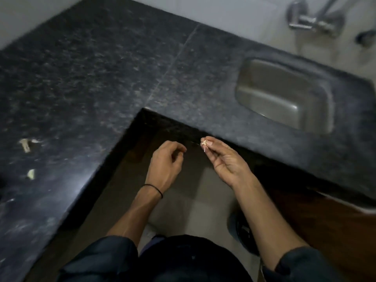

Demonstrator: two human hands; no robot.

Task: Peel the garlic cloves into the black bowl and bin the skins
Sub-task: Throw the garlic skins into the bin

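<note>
My right hand (225, 159) pinches a small pale scrap of garlic skin (204, 143) between thumb and fingertips, held in the air just in front of the counter's inner corner. My left hand (166, 159) hovers beside it with fingers curled loosely; nothing shows in it. Garlic bits lie on the dark counter at the left: a larger pale piece (25, 144) and a smaller one (31, 174). Neither the black bowl nor a bin is in view.
The dark speckled stone counter (101, 78) runs in an L around me. A steel sink (284, 96) is set into it at the right, with a tap (313, 21) on the wall above. Below the hands lies tiled floor (193, 210), with wooden cabinet fronts (315, 220) at the right.
</note>
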